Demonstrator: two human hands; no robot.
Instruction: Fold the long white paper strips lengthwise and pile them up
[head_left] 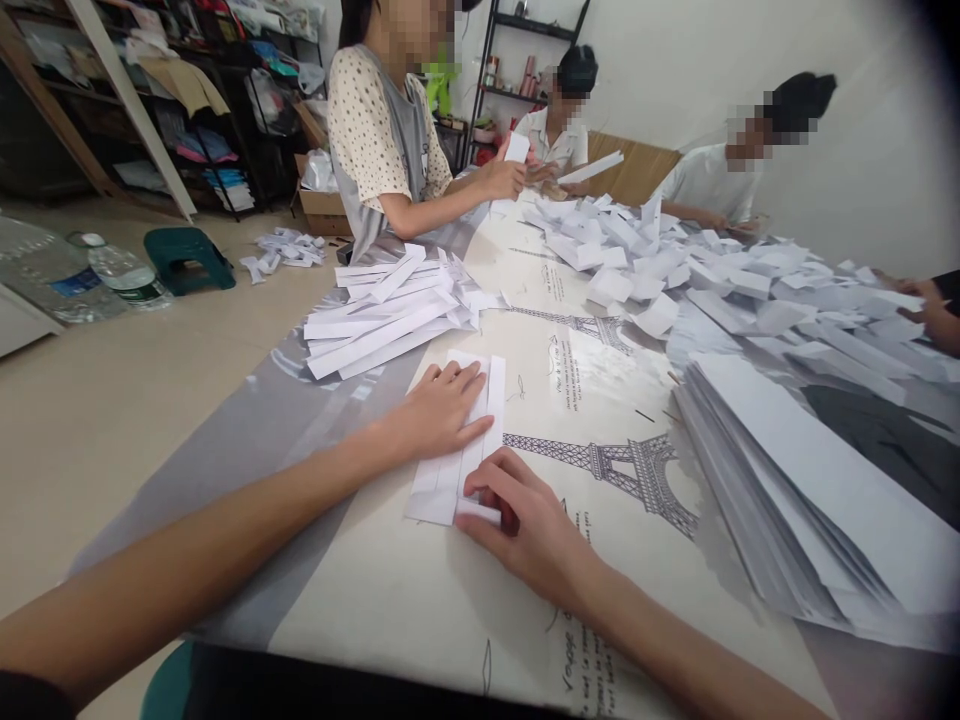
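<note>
A white sheet of paper (433, 500) with crease lines lies on the table in front of me, its right long edge turned over in a narrow fold. My left hand (442, 410) rests flat on its upper part, fingers spread. At the near right corner my right hand (525, 510) pinches the folded edge of the sheet between thumb and fingers. Just beyond my left hand lies a pile of folded paper strips (390, 320). To the right stands a thick stack of flat white paper sheets (780, 470).
A large heap of folded white papers (675, 260) covers the table's far right. The printed tablecloth (360, 590) reaches the near edge. Several people sit or stand round the table, one holding folded paper (517, 148). A green stool (187, 258) and water bottles (124, 275) are on the floor.
</note>
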